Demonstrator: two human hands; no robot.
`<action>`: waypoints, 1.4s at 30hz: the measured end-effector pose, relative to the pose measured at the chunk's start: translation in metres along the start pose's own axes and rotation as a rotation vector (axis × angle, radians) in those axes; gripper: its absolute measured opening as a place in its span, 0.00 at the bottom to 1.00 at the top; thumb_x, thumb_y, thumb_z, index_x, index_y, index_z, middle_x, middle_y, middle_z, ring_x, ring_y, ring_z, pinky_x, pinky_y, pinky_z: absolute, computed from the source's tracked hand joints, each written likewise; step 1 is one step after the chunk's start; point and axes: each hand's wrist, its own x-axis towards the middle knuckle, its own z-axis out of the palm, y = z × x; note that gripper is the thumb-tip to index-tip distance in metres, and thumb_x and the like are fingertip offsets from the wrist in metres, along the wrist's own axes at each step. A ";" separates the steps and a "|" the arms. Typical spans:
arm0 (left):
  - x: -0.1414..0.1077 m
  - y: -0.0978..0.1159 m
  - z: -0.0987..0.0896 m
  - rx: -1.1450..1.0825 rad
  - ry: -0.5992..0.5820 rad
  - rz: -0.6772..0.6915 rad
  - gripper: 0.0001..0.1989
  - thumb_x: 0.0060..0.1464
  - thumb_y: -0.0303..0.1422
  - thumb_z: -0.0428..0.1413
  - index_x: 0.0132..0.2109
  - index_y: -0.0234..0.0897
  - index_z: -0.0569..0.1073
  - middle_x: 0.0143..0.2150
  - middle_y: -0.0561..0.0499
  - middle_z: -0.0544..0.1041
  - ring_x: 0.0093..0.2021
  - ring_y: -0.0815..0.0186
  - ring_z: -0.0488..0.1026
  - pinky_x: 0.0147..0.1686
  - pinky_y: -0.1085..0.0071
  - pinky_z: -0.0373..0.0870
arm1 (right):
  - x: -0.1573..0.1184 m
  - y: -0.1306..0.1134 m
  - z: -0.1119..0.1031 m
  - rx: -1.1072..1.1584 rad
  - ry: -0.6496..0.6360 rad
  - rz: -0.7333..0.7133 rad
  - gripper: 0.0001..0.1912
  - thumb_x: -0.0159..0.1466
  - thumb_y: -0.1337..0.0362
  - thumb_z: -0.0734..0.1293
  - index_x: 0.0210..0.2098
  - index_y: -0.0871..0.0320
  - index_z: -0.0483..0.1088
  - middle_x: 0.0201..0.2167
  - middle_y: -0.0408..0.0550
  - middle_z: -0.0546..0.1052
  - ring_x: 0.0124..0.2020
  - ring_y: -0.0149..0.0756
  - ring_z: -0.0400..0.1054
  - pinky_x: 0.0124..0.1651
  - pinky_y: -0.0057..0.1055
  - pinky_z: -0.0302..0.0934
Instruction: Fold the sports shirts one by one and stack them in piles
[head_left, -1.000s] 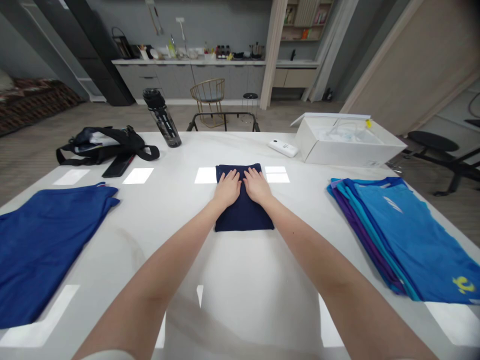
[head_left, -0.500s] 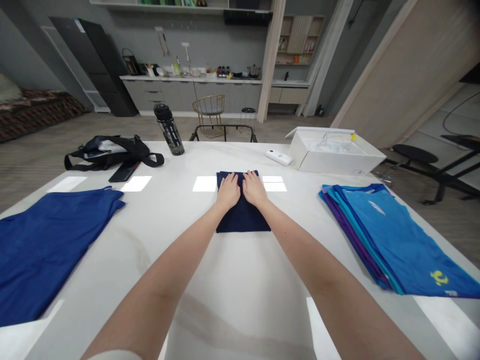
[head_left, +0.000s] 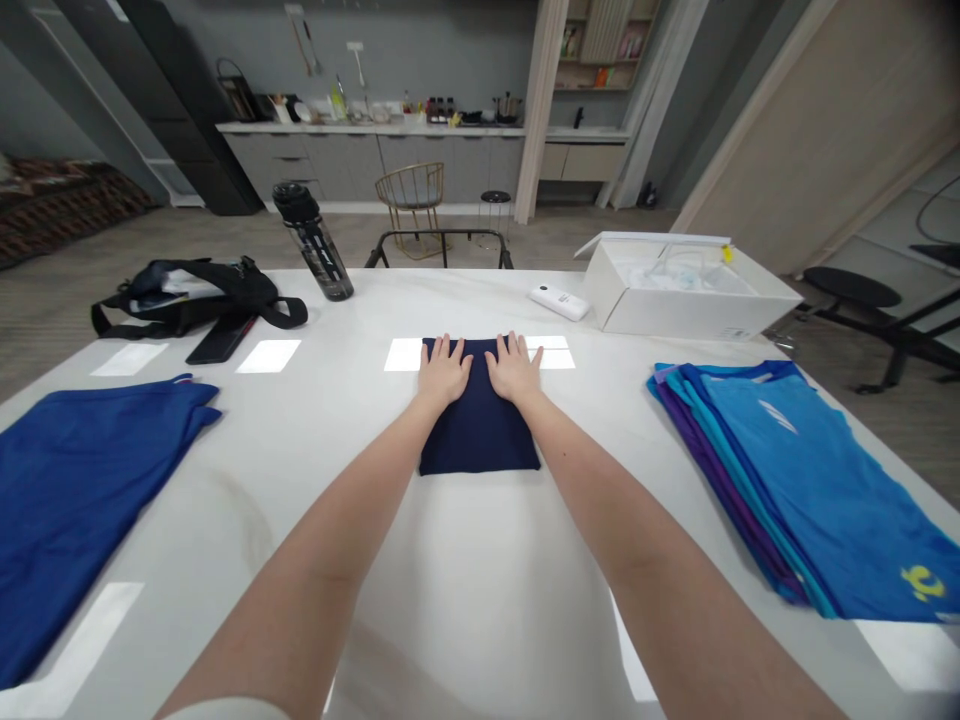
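A dark navy cloth (head_left: pixel 480 430), folded into a compact rectangle, lies flat in the middle of the white table (head_left: pixel 480 560). My left hand (head_left: pixel 444 372) rests palm down on its upper left part, fingers spread. On the upper right part lies my right hand (head_left: pixel 514 368), also flat with fingers apart. Neither hand grips anything. At the left of the table is a blue garment (head_left: pixel 97 450). Several folded shirts in blue, teal and purple form a stack (head_left: pixel 802 450) at the right, a bright blue one on top.
Along the far edge are a black bag (head_left: pixel 187 290), a phone (head_left: pixel 221 337), a dark bottle (head_left: pixel 315 243), a white remote-like device (head_left: pixel 559 302) and an open white box (head_left: pixel 675 300). A chair (head_left: pixel 442 236) stands behind the table.
My hands have moved apart toward the cloth's side edges, and their fingers have spread. The cloth's upper edge looks flatter. The camera view has shifted slightly.
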 end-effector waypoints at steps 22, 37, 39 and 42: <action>-0.088 0.052 -0.023 0.130 0.039 0.067 0.20 0.68 0.28 0.40 0.57 0.35 0.71 0.57 0.37 0.74 0.58 0.54 0.69 0.57 0.57 0.65 | -0.085 -0.033 -0.026 -0.014 0.064 -0.174 0.19 0.73 0.67 0.53 0.54 0.59 0.72 0.53 0.58 0.74 0.54 0.47 0.67 0.56 0.41 0.60; -0.134 0.030 -0.033 0.099 -0.117 0.195 0.30 0.70 0.43 0.38 0.74 0.37 0.53 0.75 0.41 0.54 0.74 0.55 0.51 0.71 0.54 0.49 | -0.148 -0.014 -0.037 0.010 -0.054 -0.289 0.28 0.74 0.59 0.54 0.69 0.65 0.58 0.70 0.58 0.60 0.71 0.46 0.51 0.71 0.44 0.45; -0.141 0.029 -0.037 0.118 -0.088 0.232 0.30 0.70 0.41 0.40 0.73 0.34 0.55 0.74 0.38 0.55 0.74 0.54 0.51 0.71 0.53 0.50 | -0.154 -0.015 -0.043 -0.020 -0.026 -0.323 0.25 0.74 0.60 0.55 0.66 0.61 0.64 0.65 0.59 0.67 0.67 0.47 0.58 0.67 0.44 0.51; -0.151 0.031 -0.040 0.119 -0.079 0.317 0.27 0.68 0.30 0.39 0.70 0.32 0.61 0.72 0.38 0.59 0.73 0.56 0.54 0.70 0.55 0.53 | -0.165 -0.021 -0.048 -0.043 -0.038 -0.333 0.22 0.74 0.64 0.53 0.61 0.59 0.70 0.56 0.59 0.74 0.58 0.47 0.66 0.61 0.41 0.59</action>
